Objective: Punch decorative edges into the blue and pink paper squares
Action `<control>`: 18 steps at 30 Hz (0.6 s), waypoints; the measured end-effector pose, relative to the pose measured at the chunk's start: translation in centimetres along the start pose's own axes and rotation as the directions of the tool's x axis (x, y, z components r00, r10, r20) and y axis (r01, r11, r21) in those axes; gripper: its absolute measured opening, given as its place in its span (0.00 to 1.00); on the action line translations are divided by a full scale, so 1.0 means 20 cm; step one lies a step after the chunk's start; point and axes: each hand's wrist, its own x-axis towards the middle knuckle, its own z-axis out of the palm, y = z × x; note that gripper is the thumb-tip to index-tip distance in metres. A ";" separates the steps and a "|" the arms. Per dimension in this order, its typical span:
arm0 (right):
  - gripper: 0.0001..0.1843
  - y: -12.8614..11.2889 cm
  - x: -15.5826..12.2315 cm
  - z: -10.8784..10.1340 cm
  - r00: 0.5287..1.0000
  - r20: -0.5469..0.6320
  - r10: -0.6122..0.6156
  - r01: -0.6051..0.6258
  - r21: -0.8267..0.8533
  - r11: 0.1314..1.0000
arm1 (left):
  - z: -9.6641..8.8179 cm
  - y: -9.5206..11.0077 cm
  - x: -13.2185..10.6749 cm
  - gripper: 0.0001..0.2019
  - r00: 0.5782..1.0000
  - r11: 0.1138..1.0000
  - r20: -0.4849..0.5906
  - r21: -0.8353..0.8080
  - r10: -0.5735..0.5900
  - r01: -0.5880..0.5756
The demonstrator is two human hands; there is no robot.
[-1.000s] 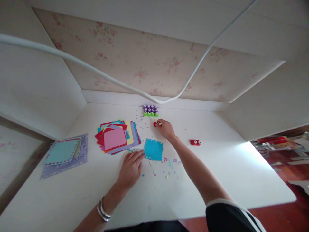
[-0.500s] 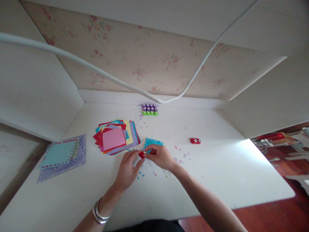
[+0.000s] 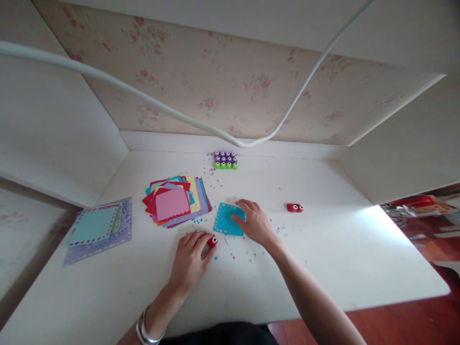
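And here's the left hand, low on the tabletop, its thumb and fingers pinching a small red block, a rounded, glossy thing with one white, dark-centred eye showing, right there below the lower left corner of the blue card! Over to the right hand: thumb and fingers well spread, reaching across the right side of that flat, squarish card, its edges dotted with punched holes; whether those fingertips press down or just hover, I can't quite call from here. Up at the back, purple blocks in two tight rows, green blocks lined up in front, round eyes all along! To the left, a fanned stack of coloured paper, smooth pink sheet on top, nibbled along its lower edge. Tiny paper bits speckle the white surface, and out right, two more red blocks sit side by side
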 end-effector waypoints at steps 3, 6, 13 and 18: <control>0.35 0.08 0.05 -0.04 0.994 0.093 0.050 -0.036 -0.150 0.988 | 0.00 0.00 0.00 0.15 0.999 1.000 0.026 -0.009 0.019 -0.019; 0.36 0.12 0.08 -0.07 0.978 0.186 0.095 -0.071 -0.129 0.989 | -0.02 -0.01 -0.01 0.20 0.995 0.996 0.071 -0.047 0.075 -0.072; 0.10 0.18 0.05 -0.08 0.982 0.150 0.114 -0.117 0.010 0.993 | -0.05 -0.05 -0.04 0.13 0.992 0.987 0.058 -0.119 0.113 -0.106; 0.13 0.17 -0.03 -0.07 0.949 0.209 0.235 -0.298 0.358 0.885 | -0.02 -0.04 -0.03 0.12 0.998 0.988 0.043 -0.150 0.044 -0.037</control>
